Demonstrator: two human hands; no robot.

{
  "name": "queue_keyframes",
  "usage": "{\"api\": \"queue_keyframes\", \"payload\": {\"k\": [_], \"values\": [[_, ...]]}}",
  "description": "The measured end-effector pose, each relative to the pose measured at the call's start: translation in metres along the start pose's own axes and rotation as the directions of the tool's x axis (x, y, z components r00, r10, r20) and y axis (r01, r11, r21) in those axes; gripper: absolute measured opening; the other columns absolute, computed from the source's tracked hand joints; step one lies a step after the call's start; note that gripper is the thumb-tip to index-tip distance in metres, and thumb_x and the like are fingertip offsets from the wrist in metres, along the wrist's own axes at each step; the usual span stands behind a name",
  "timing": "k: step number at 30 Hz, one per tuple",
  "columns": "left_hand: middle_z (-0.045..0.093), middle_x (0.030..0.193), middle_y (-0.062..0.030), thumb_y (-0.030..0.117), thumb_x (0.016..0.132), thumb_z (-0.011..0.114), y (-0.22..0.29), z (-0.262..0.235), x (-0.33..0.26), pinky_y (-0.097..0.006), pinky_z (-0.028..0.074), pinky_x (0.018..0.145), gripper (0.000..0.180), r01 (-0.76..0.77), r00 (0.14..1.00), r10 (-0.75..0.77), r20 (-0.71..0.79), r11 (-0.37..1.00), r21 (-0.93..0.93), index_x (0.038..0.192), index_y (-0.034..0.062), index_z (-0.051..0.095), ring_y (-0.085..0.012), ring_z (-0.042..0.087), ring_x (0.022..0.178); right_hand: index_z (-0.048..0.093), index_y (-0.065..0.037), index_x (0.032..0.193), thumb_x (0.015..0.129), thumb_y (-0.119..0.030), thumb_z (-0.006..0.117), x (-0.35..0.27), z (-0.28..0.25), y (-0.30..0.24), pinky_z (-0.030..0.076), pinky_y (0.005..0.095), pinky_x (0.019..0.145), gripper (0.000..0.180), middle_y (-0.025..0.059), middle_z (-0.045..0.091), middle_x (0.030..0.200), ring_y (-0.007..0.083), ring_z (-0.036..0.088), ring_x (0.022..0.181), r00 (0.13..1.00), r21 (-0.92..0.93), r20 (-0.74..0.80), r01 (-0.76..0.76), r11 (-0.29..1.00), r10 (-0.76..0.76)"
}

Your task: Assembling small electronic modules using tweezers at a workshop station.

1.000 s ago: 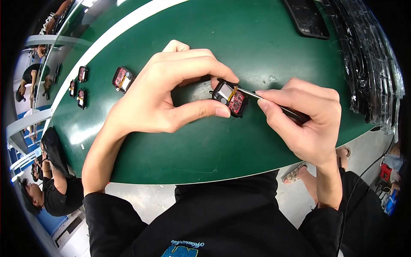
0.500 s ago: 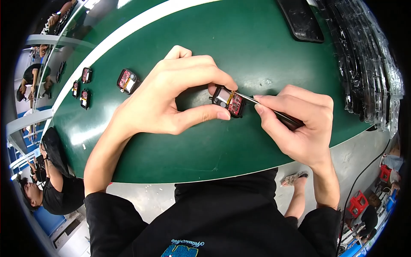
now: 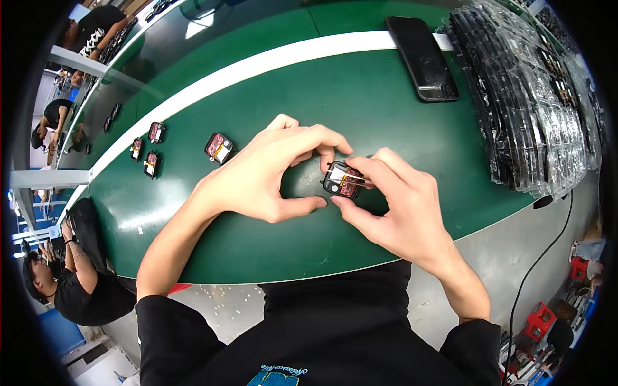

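Note:
A small black watch-shaped case (image 3: 334,183), its face showing a red circuit board and a silvery part, is between my hands at the middle of the green table. My right hand (image 3: 405,202) grips it by its upper and lower edges with forefinger and thumb. Slim metal tweezers (image 3: 353,175) lie across the case, their rear part hidden by that hand. My left hand (image 3: 264,174) curves round the case's left side, thumb and forefinger spread apart. One bent left finger is close to the upper left corner; whether it touches is unclear.
A similar case (image 3: 219,148) lies beyond my left wrist, and several more (image 3: 152,163) sit farther left. A black phone-like slab (image 3: 423,61) lies at the back right. Stacked clear plastic trays (image 3: 521,109) fill the table's right end. Another person (image 3: 80,283) sits at the left.
My right hand has moved left onto the case, and its thumb and forefinger now take the edges. My left thumb and forefinger have come away from it. The whole view has shifted.

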State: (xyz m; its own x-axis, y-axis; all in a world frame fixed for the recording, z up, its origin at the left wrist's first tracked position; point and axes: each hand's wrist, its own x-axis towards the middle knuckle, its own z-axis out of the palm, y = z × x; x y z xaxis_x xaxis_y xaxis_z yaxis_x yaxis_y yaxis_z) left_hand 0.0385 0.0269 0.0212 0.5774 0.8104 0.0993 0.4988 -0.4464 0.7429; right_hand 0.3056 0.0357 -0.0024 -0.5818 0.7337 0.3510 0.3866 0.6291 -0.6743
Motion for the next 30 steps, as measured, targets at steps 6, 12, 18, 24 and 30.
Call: {"api": "queue_keyframes", "payload": {"k": [6, 12, 18, 24, 30], "values": [[0.070, 0.130, -0.0127, 0.026, 0.078, 0.094, 0.026, -0.031, -0.027, -0.047, 0.053, 0.100, 0.058, 0.158, 0.978, -0.057, -0.202, 0.834, 0.529, 0.129, 0.0076, 0.074, -0.0375, 0.068, 0.117, 0.076, 0.000, 0.124, 0.081, -0.008, 0.097, -0.004, -0.056, -0.028, 0.064, 0.0316, 0.070, 0.048, 0.0076, 0.070, 0.096, 0.0191, 0.079, 0.082, 1.000, 0.065, -0.023, -0.018, 0.998, 0.020], [0.064, 0.129, -0.0153, 0.035, 0.080, 0.097, 0.028, -0.054, -0.078, -0.051, 0.055, 0.089, 0.068, 0.484, 0.874, -0.335, -0.352, 0.675, 0.557, 0.133, 0.0012, 0.070, -0.0402, 0.068, 0.102, 0.080, -0.003, 0.121, 0.079, -0.008, 0.098, -0.001, -0.180, -0.037, 0.039, 0.0232, 0.056, 0.046, -0.0035, 0.060, 0.085, 0.0034, 0.050, 0.066, 0.919, -0.163, -0.383, -0.163, 0.973, 0.090], [0.064, 0.118, -0.0152, 0.009, 0.084, 0.093, 0.020, -0.046, -0.064, -0.046, 0.056, 0.086, 0.053, 0.360, 0.919, -0.261, -0.297, 0.863, 0.355, 0.130, -0.0018, 0.069, -0.0339, 0.069, 0.093, 0.083, 0.003, 0.105, 0.090, -0.026, 0.095, -0.007, -0.316, 0.067, 0.037, 0.0241, 0.064, 0.035, -0.0081, 0.057, 0.077, 0.0032, 0.047, 0.072, 0.662, -0.249, -0.719, -0.529, 0.811, 0.211], [0.066, 0.140, -0.0167, -0.002, 0.080, 0.085, 0.011, -0.024, -0.034, -0.044, 0.056, 0.109, 0.058, 0.165, 0.972, -0.126, -0.201, 0.967, 0.193, 0.136, 0.0024, 0.070, -0.0366, 0.069, 0.124, 0.085, 0.002, 0.103, 0.083, -0.042, 0.097, -0.020, -0.340, 0.115, 0.042, 0.0292, 0.063, 0.049, -0.0035, 0.061, 0.072, 0.0077, 0.051, 0.067, 0.653, -0.293, -0.649, -0.688, 0.664, 0.390], [0.074, 0.133, -0.0178, -0.001, 0.086, 0.090, 0.009, 0.015, -0.019, -0.043, 0.059, 0.103, 0.056, 0.071, 0.948, -0.026, -0.318, 0.989, 0.132, 0.139, 0.0022, 0.071, -0.0358, 0.075, 0.118, 0.075, 0.008, 0.142, 0.110, -0.021, 0.078, -0.016, -0.287, 0.046, 0.051, 0.0219, 0.080, 0.043, -0.0012, 0.076, 0.106, 0.0044, 0.065, 0.087, 0.758, -0.097, -0.579, -0.431, 0.897, 0.301]]}}
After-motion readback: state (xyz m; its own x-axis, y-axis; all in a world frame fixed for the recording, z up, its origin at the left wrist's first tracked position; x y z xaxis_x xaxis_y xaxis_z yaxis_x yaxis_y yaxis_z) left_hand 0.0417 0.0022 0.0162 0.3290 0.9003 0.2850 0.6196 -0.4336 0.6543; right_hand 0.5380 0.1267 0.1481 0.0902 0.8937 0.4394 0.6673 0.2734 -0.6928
